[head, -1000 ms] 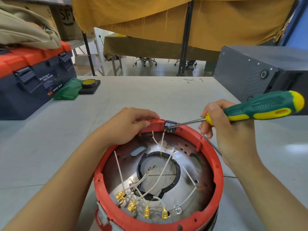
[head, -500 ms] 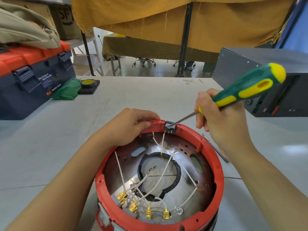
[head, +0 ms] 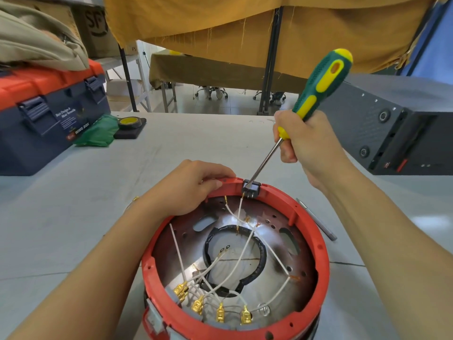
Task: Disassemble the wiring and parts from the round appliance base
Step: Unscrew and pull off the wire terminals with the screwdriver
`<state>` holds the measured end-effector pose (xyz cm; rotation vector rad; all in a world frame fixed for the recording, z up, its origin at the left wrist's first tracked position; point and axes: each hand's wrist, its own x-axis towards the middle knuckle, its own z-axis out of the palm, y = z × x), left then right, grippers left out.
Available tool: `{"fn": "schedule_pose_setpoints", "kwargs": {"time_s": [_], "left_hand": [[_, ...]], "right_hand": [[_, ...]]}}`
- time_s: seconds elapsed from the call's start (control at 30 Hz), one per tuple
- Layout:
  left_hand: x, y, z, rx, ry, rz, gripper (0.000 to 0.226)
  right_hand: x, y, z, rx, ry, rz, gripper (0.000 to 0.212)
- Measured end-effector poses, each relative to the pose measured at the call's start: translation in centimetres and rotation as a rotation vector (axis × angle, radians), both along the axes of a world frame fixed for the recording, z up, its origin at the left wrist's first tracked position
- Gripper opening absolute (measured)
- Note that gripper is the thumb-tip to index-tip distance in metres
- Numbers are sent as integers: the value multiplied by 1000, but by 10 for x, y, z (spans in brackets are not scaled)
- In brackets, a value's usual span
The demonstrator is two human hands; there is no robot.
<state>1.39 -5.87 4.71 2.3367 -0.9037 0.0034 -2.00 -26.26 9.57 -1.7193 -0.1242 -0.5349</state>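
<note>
on a pale grey worktop (head: 171, 148), with a mustard cloth (head: 245, 23) hanging behind and office chairs on the tiled floor beyond, stands the round appliance base (head: 235, 266), close at the near edge. its red rim is up and its metal inside shows white wires (head: 245, 249) ending in brass terminals (head: 220, 315) near the front. the left hand (head: 186, 187) grips the far left of the rim, fingers curled over it. the right hand (head: 301, 141) clenches a green and yellow screwdriver (head: 318, 82), held steeply, its tip at a small black connector block (head: 250, 188) on the far rim. to the left sits a blue and red toolbox (head: 49, 114) under a beige bag (head: 36, 42), with a green cloth (head: 98, 133) and a roll of tape (head: 129, 122) beside it. a dark metal case (head: 392, 123) stands to the right. a slim grey tool (head: 316, 219) lies just right of the base, partly hidden by the right forearm.
</note>
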Motion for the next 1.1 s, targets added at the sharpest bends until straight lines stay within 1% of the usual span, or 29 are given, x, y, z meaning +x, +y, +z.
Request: {"fn": "schedule_pose_setpoints", "kwargs": {"time_s": [0.3, 0.4, 0.53, 0.67, 0.8, 0.9, 1.03, 1.1], "left_hand": [[0, 0, -1, 0, 0, 1, 30], [1, 0, -1, -4, -2, 1, 30], [0, 0, -2, -5, -13, -8, 29], [-1, 1, -1, 6, -7, 4, 30], [-4, 0, 1, 13, -3, 9, 28], [-7, -1, 3, -7, 15, -11, 21], [-10, -3, 5, 9, -40, -35, 10], [-11, -5, 7, 21, -51, -38, 10]], "right_hand": [[11, -7, -1, 136, 146, 33, 33], [12, -10, -3, 173, 166, 35, 33], [9, -11, -5, 173, 172, 6, 34], [-3, -12, -11, 153, 78, -22, 39], [-17, -12, -21, 129, -39, -34, 37], [-22, -13, -26, 137, -68, -48, 37], [-25, -14, -32, 169, -82, -56, 37], [-27, -14, -34, 186, -101, -55, 37]]}}
